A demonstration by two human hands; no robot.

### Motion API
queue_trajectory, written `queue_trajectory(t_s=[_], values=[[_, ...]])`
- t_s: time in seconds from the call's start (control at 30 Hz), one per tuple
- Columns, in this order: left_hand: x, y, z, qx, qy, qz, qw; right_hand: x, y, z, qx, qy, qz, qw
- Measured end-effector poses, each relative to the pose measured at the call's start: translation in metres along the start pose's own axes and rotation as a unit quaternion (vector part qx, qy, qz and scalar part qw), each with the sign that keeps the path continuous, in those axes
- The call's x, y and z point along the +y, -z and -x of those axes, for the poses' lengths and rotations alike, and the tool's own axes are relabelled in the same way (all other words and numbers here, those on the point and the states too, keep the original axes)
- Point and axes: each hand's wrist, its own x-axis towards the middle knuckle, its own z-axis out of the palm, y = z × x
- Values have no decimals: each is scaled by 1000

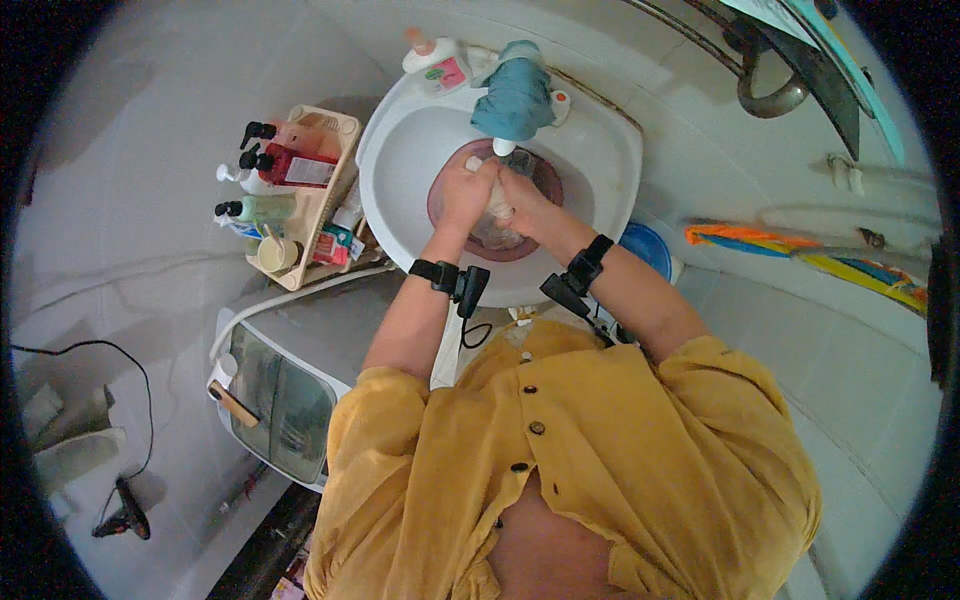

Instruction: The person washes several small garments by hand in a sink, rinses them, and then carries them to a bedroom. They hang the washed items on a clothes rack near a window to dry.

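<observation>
My left hand point(469, 191) and my right hand point(523, 201) meet over a pinkish basin point(550, 176) that stands in the white washbasin point(401, 161). Both are closed around a wet, pale cloth point(497, 201), parts of which show between and beside the fingers. Just beyond the hands is the white tip of a spout point(503, 147), and a blue-green cloth point(514, 97) is wrapped over the faucet behind it. Clear water or something transparent shows in the pinkish basin near my right hand. The far ends of the fingers are partly hidden.
A pump bottle point(442, 69) stands on the washbasin's back left corner. To the left, a beige rack point(322, 217) holds several pump bottles and a cup point(276, 253). Below it is a washing machine point(281, 397) with a wooden-handled brush point(234, 403) on top. A blue bucket point(646, 251) sits right of the washbasin.
</observation>
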Motion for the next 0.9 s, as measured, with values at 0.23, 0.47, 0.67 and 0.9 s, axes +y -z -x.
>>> queue_trajectory(t_s=[0.23,0.47,0.67,0.9], values=[[-38,25,20,-104,251,471,839,-3,-7,5,41,182,7,982],[-46,19,40,-56,242,597,763,7,-13,69,-123,468,599,638],[-36,50,66,-223,255,745,574,-15,3,77,-110,302,381,867],[-6,21,86,-410,192,778,436,-23,-7,53,-334,58,62,939]])
